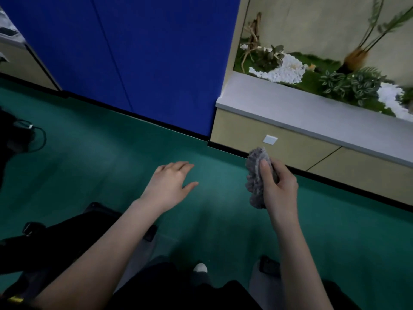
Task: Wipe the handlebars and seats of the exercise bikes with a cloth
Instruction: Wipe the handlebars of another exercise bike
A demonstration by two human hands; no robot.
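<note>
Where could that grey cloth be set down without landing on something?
Bare green floor runs along the blue wall; the grey ledge before the plants is bare too. The lower left is crowded with black equipment and a cable.

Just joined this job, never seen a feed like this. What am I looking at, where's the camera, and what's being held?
No machine here: one camera worn on a person's head looks forward and down at their two bare hands. The right hand grips a grey fluffy cloth. The left hand is open, holding nothing, above the green floor. Ahead stand a blue wall and a planter ledge with plants and white pebbles. At lower left, dark equipment is too cut off to identify.
</note>
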